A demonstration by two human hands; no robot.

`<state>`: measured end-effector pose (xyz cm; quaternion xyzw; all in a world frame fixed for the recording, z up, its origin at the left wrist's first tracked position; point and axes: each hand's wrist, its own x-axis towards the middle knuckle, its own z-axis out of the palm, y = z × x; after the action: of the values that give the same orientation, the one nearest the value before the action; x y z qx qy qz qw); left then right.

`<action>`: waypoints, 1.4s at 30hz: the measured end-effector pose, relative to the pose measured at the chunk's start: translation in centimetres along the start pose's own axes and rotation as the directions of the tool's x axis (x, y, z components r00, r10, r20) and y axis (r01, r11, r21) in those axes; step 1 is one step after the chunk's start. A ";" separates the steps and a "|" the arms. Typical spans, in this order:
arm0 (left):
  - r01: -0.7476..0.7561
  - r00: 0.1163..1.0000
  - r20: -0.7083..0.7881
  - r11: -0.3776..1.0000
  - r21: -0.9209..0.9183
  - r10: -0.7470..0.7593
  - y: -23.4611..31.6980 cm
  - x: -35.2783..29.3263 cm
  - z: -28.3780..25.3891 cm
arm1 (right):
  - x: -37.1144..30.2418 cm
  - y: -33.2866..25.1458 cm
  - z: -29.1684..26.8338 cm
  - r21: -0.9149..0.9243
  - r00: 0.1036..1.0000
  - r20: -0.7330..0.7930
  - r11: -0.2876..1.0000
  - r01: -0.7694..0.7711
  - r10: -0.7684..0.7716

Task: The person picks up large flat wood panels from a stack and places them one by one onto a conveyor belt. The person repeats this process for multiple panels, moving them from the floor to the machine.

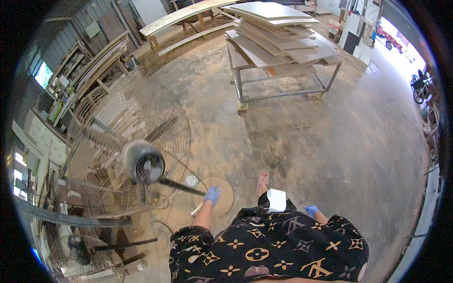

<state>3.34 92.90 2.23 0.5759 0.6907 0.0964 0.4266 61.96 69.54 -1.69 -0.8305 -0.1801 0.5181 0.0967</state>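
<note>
Pedestal fan [150, 167] stands on the concrete floor [377, 141] to the person's front left, its wire cage [137, 108] spreading well out to the left. Beyond it, ahead and somewhat to the right, a metal cart [283, 95] bears a loose stack of flat boards [278, 37], well apart from both hands. A second fan [79, 250] stands nearer the lower left, apart from either hand. The long axis that matters on the main fan is its dark pole [184, 187]: seen from above, it slants from the motor, rightward and slightly toward the person, down to a round, dusty base [224, 203]. The blue-gloved left hand [213, 194] is plainly the nearer one, lying right where the visible run of the pole ends and in front of the base, so the motor and cage lie leftward and a little forward of this grip. The glove hides the contact, and I cannot tell how far its fingers are closed or whether they hold the pole. The right hand [311, 210], also gloved, is across the body, well apart from the fan; its fingers are too small to read. Between the hands, a white sheet [277, 200] shows against the person's front.
</note>
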 end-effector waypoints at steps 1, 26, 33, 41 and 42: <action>-0.017 1.000 0.002 0.999 -0.028 0.017 2.9 4.4 -1.2 | 3.0 -2.7 -0.3 -0.005 0.998 0.024 0.998 0.055 -0.055; -0.267 0.936 0.315 0.899 0.346 0.157 37.4 82.9 -41.1 | 14.3 -109.5 4.0 0.120 0.709 0.020 0.706 0.698 -0.705; -0.242 0.941 0.306 0.918 0.316 0.143 41.4 96.6 -46.3 | 24.2 -118.5 6.3 -0.019 0.866 -0.018 0.866 0.500 -0.500; -0.335 0.916 0.285 0.928 0.162 0.280 58.9 118.3 -54.0 | 37.0 -133.0 8.2 -0.048 0.951 -0.283 0.992 0.119 -0.128; -0.384 0.902 0.266 0.914 0.128 0.341 61.3 120.8 -55.3 | 38.8 -134.7 7.9 0.059 0.965 -0.247 0.992 0.108 -0.090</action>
<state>11.61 238.21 16.90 0.7376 0.5205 0.0427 0.4279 43.50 208.26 9.55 -0.8739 -0.1894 0.4128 0.1734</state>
